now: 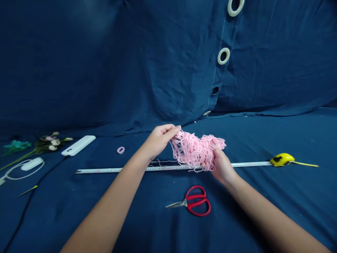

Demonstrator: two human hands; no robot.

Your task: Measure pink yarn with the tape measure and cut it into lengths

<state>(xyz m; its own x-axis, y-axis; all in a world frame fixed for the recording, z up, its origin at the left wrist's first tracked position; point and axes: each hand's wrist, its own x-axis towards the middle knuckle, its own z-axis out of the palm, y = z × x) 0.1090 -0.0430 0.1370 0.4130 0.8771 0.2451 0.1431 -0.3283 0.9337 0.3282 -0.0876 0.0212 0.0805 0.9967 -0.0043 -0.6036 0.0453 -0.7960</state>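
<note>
A loose, tangled bundle of pink yarn [195, 149] is held up between both hands at the centre of the head view. My left hand [163, 137] pinches strands at the bundle's upper left edge. Wrapped round the bundle's right part is my right hand [222, 163], its fingers partly hidden by the yarn. Beneath them an extended tape measure [105, 170] lies across the blue cloth, its yellow case [282, 159] at the right. Some loose strands hang down over the tape. Red-handled scissors [198, 201] rest nearer to me, blades pointing left.
At the left are a white power strip [79, 145] with a black cord, a white charger [32, 164] with its cable, artificial flowers [54, 142] and a small yellow-ended tool [27, 190]. A pink ring [120, 150] lies behind the tape. A blue curtain [158, 63] hangs behind.
</note>
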